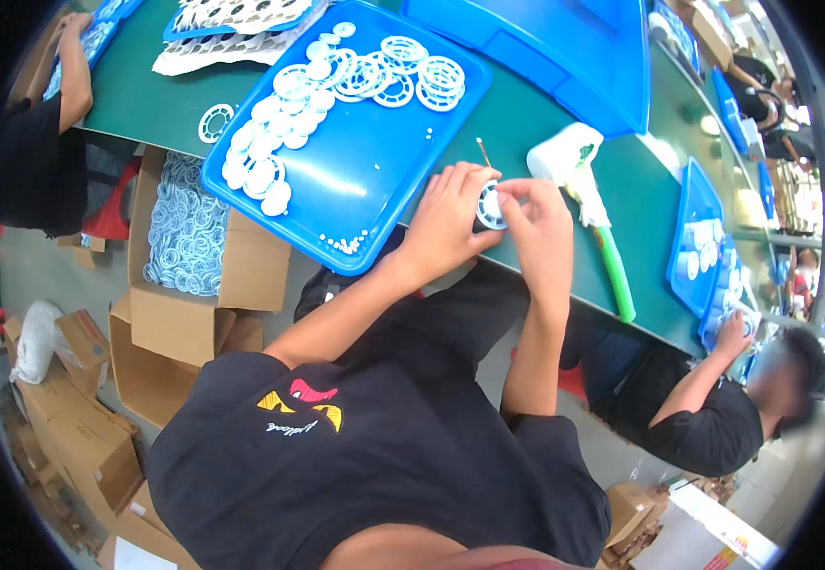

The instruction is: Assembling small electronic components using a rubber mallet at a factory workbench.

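Observation:
My left hand [447,217] is closed around a small round part with a white slotted rim [489,207], just over the table's near edge. My right hand [540,220] meets it from the right, its thumb and fingers pinched together at the part's face; what lies between those fingertips is hidden. A thin brownish stick or wire [483,150] shows just beyond my left fingers. Left of my hands lies a blue tray [336,180] with white discs [284,123], white slotted rings [441,81] and a cluster of tiny white pieces [344,243] in its near corner.
A hammer-like tool with a green handle [614,271] and white wrapped head lies right of my hands. Beyond stands a big blue bin [564,57]. A loose ring [215,123] lies left of the tray. A cardboard box [256,261] holds many rings. Co-workers sit at both sides.

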Available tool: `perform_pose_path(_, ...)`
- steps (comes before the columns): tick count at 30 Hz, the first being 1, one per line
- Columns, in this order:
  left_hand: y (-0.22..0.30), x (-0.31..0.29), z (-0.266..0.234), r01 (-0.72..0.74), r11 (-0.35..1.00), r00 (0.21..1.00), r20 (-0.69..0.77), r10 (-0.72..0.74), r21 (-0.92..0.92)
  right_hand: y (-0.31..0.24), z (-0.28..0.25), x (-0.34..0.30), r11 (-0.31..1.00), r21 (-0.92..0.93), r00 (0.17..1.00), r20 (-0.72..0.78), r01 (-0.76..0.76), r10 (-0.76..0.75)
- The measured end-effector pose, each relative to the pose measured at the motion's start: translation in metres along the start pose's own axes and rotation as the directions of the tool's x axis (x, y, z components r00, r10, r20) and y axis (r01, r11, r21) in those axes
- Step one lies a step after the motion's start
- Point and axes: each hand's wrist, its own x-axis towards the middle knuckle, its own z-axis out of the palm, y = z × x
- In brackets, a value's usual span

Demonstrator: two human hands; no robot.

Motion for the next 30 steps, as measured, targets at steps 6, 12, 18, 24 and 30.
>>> perform_pose_path(6, 0.004, 0.0, -0.01, 0.009, 0.998, 1.0, 0.019, -0.008, -0.06, -0.026, 0.013, 0.06, 0.919, -0.204, 0.94, 0.117, 0.338, -0.32)
perform_pose_path(12, 0.001, 0.001, -0.01, 0.013, 0.986, 1.0, 0.013, -0.011, -0.166, -0.015, 0.063, 0.16, 0.727, -0.517, 0.875, 0.414, 0.452, -0.25)
perform_pose_path(18, -0.001, -0.002, -0.006, 0.008, 0.985, 1.0, -0.019, -0.012, -0.171, 0.001, 0.066, 0.169, 0.767, -0.394, 0.842, 0.419, 0.506, -0.34)
perform_pose_path(24, 0.002, -0.003, -0.007, 0.005, 0.985, 1.0, -0.003, -0.005, -0.173, -0.006, 0.066, 0.164, 0.812, -0.314, 0.847, 0.39, 0.492, -0.362)
perform_pose_path(30, 0.004, -0.002, -0.01, 0.0, 0.985, 1.0, 0.006, 0.001, -0.173, -0.017, 0.016, 0.11, 0.941, -0.083, 0.945, 0.028, 0.328, -0.327)
